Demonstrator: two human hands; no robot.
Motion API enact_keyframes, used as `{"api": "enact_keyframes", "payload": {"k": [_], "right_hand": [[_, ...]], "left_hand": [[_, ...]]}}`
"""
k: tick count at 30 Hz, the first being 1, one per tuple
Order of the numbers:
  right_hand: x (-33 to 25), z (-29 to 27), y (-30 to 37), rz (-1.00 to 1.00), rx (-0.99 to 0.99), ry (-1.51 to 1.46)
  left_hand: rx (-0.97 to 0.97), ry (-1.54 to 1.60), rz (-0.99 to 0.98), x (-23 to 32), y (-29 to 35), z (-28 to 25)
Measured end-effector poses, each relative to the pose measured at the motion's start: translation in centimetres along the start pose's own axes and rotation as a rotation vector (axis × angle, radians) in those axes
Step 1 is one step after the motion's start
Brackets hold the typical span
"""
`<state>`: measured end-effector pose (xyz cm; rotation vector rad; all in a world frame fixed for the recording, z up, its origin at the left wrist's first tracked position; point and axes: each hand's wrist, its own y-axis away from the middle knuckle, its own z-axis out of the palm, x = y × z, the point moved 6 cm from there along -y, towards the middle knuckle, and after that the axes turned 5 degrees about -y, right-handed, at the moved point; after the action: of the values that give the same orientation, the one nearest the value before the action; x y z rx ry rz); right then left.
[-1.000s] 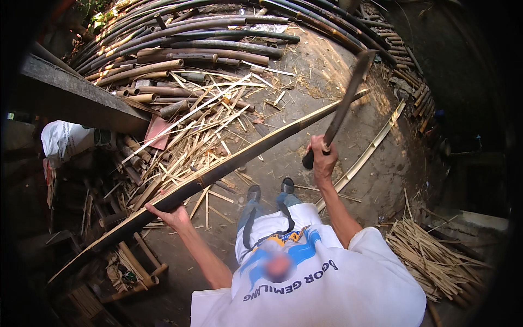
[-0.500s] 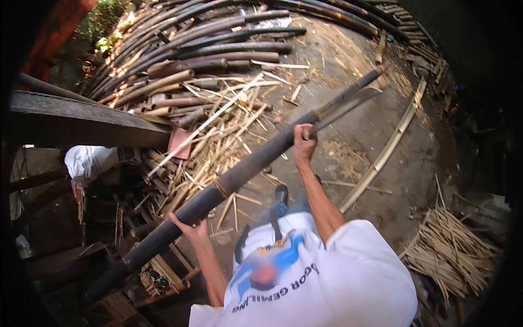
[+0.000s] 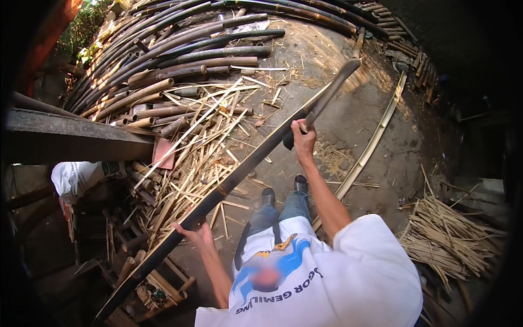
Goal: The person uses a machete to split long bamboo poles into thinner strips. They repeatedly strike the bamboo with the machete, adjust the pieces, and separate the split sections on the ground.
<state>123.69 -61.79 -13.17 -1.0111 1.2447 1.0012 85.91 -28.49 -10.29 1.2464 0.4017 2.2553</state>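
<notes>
A long dark split bamboo pole (image 3: pixel 239 173) slants across in front of me, from the lower left up toward the right. A pale cut edge shows along its far side. My left hand (image 3: pixel 199 236) is closed around its lower part, thumb on the near side and fingers partly hidden behind it. My right hand (image 3: pixel 304 146) is closed on the handle of a machete, close against the pole's upper part. The machete's broad blade (image 3: pixel 332 90) points up and right alongside the pole's far end, partly covering it.
Bamboo poles (image 3: pixel 218 53) are stacked at the far left, with split strips (image 3: pixel 201 147) scattered before them. A pale split length (image 3: pixel 376 139) lies on the ground to the right, near a heap of thin strips (image 3: pixel 449 237). A thick beam (image 3: pixel 76 133) juts in from the left.
The bamboo pole has turned, so its pale cut edge now shows. The machete blade has shifted closer over its far end and shows more broadly. My hands keep their holds.
</notes>
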Motion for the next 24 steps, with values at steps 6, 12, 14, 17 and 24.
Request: {"api": "enact_keyframes", "payload": {"k": [6, 12, 14, 17, 24], "right_hand": [[7.8, -18.0, 3.4, 0.474, -0.073, 0.311], [8.5, -37.8, 13.8, 0.932, -0.171, 1.068], [9.0, -43.5, 16.6, 0.95, -0.214, 1.279], [6.9, -46.2, 19.4, 1.229, -0.136, 1.252], [12.3, -49.3, 19.5, 1.262, 0.165, 0.826]], "left_hand": [[-0.232, 0.462, -0.116, -5.1, 0.9, 1.8], [0.397, 0.469, -0.12, -13.4, -6.2, -9.4], [0.337, 0.458, -0.189, -17.1, -8.6, -14.5], [0.463, 0.427, -0.217, -23.9, -8.0, -17.1], [0.624, 0.388, -0.306, -35.5, -7.5, -28.5]]}}
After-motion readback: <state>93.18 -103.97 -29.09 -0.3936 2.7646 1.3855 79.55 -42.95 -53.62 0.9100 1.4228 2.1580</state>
